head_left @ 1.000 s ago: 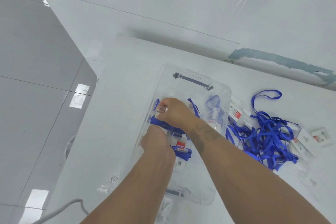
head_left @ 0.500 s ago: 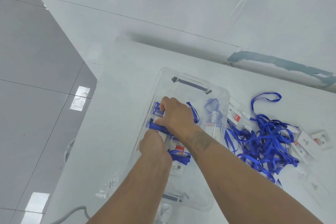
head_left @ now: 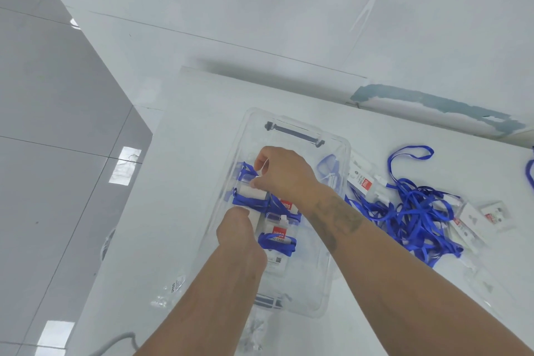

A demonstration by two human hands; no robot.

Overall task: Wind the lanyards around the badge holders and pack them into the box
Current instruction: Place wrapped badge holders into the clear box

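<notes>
Currently both hands are working inside the clear box (head_left: pixel 341 159) on the white table (head_left: pixel 179 182), beside grey floor tiles (head_left: pixel 57 124): right hand (head_left: pixel 284 175) is pinching, left hand (head_left: pixel 238 230) is gripping a wound badge holder (head_left: pixel 250 199); loose lanyards (head_left: pixel 410 211) are lying right of the box.

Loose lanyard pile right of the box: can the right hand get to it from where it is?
Probably yes. The right hand is busy inside the clear box, but the lanyard pile lies uncovered on the table beside that forearm, past the box's low right wall.
</notes>
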